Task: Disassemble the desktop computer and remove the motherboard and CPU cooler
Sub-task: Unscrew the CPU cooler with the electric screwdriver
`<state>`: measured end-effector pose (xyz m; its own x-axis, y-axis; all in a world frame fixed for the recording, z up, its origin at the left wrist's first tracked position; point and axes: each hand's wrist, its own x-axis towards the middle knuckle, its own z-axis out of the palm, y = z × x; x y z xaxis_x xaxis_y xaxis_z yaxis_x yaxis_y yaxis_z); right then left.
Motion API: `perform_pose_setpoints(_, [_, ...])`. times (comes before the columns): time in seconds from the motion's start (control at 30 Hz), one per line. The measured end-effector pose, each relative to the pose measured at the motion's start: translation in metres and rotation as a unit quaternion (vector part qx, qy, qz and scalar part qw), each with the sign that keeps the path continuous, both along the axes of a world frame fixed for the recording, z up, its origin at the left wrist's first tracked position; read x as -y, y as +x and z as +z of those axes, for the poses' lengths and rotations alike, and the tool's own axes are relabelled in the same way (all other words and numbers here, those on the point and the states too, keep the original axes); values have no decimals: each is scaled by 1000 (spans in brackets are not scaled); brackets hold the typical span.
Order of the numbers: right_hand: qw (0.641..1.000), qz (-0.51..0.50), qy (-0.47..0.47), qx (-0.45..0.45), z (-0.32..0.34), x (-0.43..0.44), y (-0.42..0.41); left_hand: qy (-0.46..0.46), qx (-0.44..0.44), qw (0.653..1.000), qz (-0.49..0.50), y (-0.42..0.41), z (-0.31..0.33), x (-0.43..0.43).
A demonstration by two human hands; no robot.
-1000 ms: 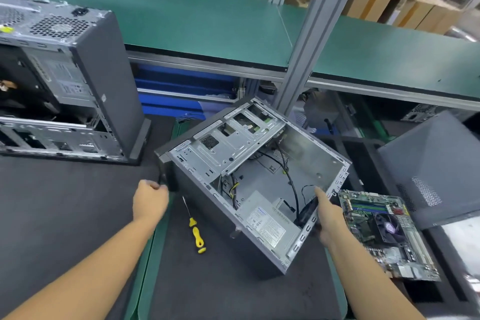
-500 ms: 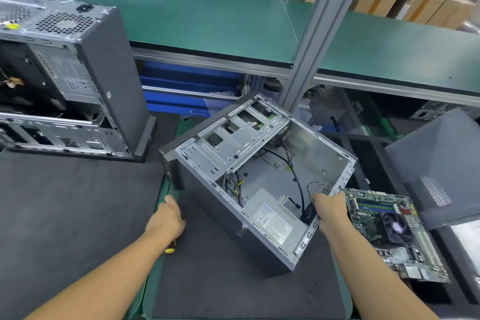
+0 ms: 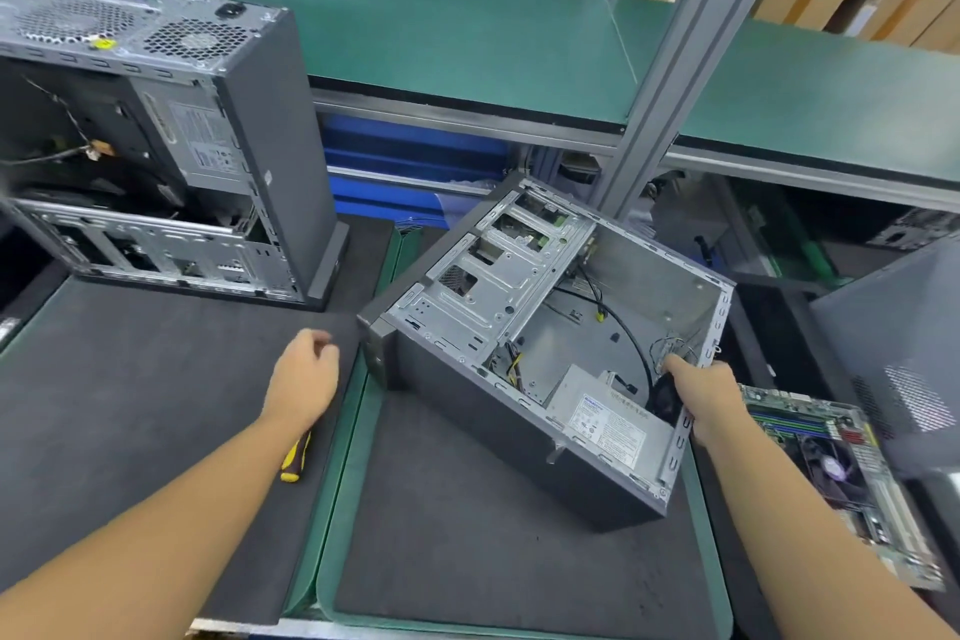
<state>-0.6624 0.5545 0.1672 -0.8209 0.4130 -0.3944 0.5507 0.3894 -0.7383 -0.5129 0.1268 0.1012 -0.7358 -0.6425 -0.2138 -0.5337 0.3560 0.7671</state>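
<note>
Right hand (image 3: 698, 398) gripping rear edge of computer case (image 3: 467, 421); left hand (image 3: 306, 379) hovering nearby, loosely curled, holding nothing

The grey metal computer case (image 3: 545, 327), with its side open, stands tilted on the dark mat (image 3: 467, 561) of the surface, one lower edge down. The right grip (image 3: 701, 395) holds its rear rim, with fingers curled over the edge. The left grip (image 3: 306, 379) is loosely curled and holds nothing, a little apart from the front of the case. A yellow and black screwdriver (image 3: 297, 457) lies partly hidden under the left forearm. The green motherboard with a fan cooler (image 3: 831, 463) lies flat just beside the right forearm. A second grey case (image 3: 208, 146) stands at the far left.
</note>
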Motion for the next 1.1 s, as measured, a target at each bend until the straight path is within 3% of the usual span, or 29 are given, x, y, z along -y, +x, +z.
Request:
perform_pose_setpoints(0.07, [1000,-6,15,13,1,5,8,137,-65,988,-6,-25,28,-4])
perform_pose_setpoints(0.13, [1000,0,19,15,2,9,20,252,-69,965,-29,-51,52,-10])
perform_pose_setpoints(0.2, [999,17,43,17,1,12,32,265,-27,960,-83,-68,67,-15])
perform_pose_setpoints(0.37, [994,72,81,17,-4,16,48,63,-11,983,-173,-74,63,-21])
perform_pose_setpoints(0.47, [991,98,89,2,-2,12,43,68,-11,981,-181,-69,66,-19])
perform_pose_setpoints(0.63, [977,178,116,6,7,-2,14,-3,23,983,-182,-51,66,-32])
perform_pose_setpoints(0.8, [952,279,126,6,29,-9,-33,-68,144,967,-197,-19,79,-69])
perform_pose_setpoints(0.97, [920,273,282,-24,38,6,-29,-106,287,923,-235,-25,101,-96])
perform_pose_setpoints(1.1, [862,295,405,-77,32,34,29,-155,226,936,-220,-72,114,-100])
